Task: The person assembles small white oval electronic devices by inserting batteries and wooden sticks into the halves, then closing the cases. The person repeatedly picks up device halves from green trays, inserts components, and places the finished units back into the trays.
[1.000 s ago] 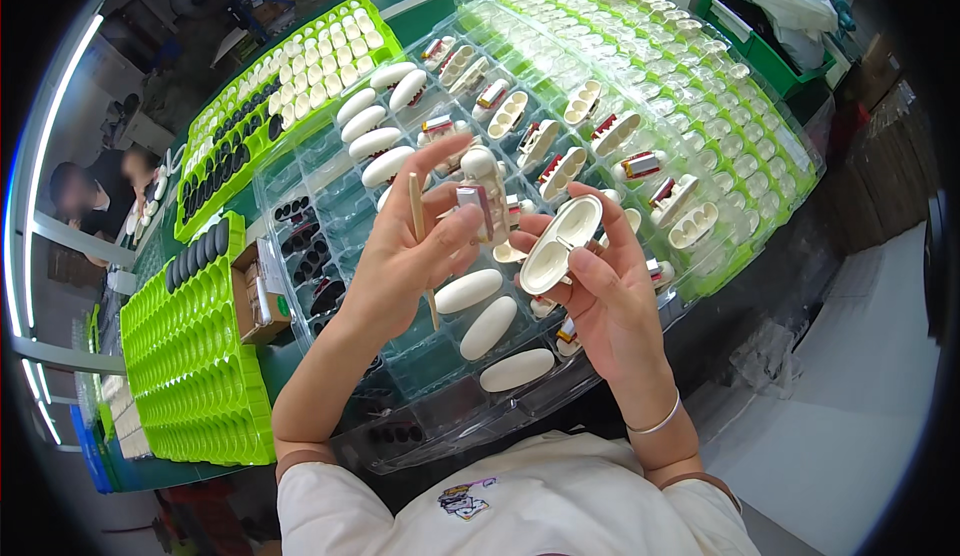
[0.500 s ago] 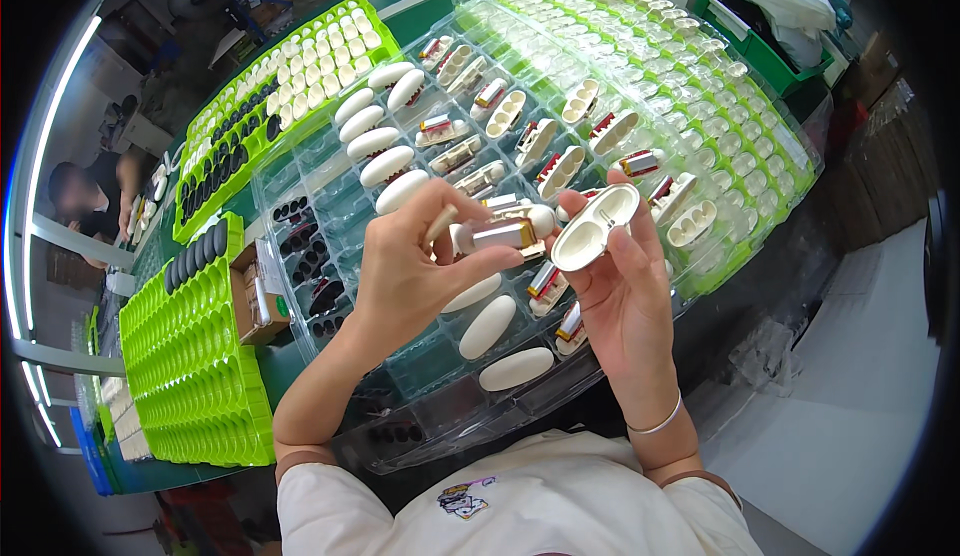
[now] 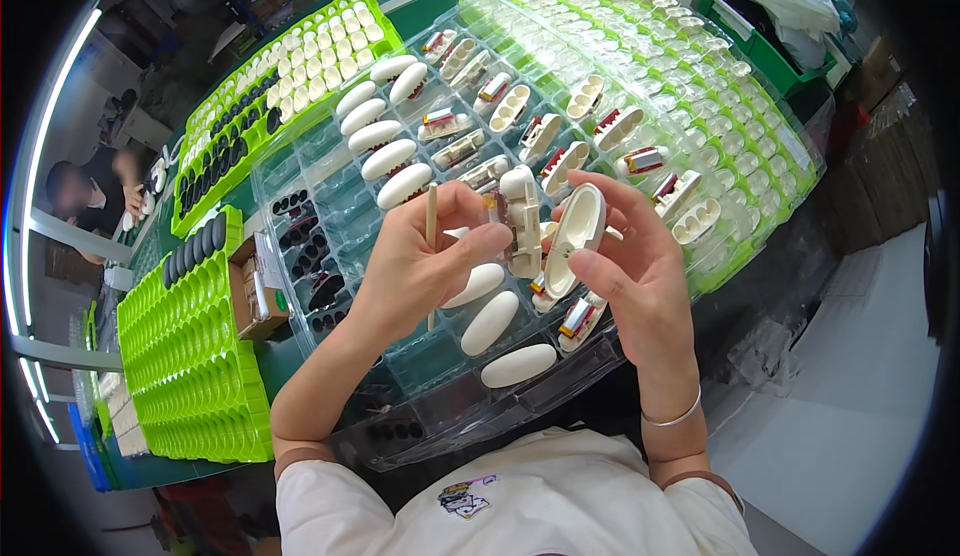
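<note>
No word, number or sign could be read with certainty. On the front of the pale shirt (image 3: 560,506) there was a small coloured emblem (image 3: 465,500), but its details were too small for making out any letters. A whitish label (image 3: 794,146) lay on the clear plastic cover (image 3: 690,106) at the right, and nothing on it was legible.

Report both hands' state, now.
Left hand: closed, holding a white part with inner fittings, plus a thin pale stick.
Right hand: closed, holding a hollow white shell.
</note>
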Available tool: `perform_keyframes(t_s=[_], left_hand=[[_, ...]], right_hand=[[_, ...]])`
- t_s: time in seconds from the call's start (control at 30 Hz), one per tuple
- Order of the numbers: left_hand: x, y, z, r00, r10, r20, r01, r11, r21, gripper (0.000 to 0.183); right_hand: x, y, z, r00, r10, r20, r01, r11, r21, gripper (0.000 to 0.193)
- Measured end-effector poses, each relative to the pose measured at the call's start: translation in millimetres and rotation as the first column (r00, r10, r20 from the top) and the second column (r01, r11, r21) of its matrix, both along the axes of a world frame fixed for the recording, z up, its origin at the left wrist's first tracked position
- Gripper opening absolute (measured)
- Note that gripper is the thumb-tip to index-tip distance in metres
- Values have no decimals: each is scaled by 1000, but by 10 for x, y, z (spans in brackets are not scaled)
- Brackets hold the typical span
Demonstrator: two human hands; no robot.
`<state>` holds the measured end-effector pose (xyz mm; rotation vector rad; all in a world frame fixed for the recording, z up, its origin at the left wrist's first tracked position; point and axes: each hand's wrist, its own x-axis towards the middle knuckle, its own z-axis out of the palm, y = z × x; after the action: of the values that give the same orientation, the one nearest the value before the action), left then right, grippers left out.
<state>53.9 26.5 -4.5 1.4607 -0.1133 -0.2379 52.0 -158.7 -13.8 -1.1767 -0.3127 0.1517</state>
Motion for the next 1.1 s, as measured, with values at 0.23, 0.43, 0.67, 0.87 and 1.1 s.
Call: perform_keyframes(t_s=[0.23,0.43,0.67,0.87,1.1], left_hand=[[-21,4,22,999,-53,-6,53,998,-33,15],[-29,-9,29,998,-67,24,67,998,3,15],[-38,-22,52,998,-51,38,50,999,20,16],[-33,-22,34,993,-109,41,110,993,-39,17],[-56,-20,51,991,-120,56,124,990,-67,17]], right_hand=[[14,-5,47,1000,13,0,-13,997,-76,46],[25,-8,9,1000,-5,25,8,994,-112,45],[19,-12,13,999,-15,31,18,993,-117,44],[26,-2,3,999,-5,40,10,992,-129,42],[9,31,10,999,-6,47,12,991,-134,42]])
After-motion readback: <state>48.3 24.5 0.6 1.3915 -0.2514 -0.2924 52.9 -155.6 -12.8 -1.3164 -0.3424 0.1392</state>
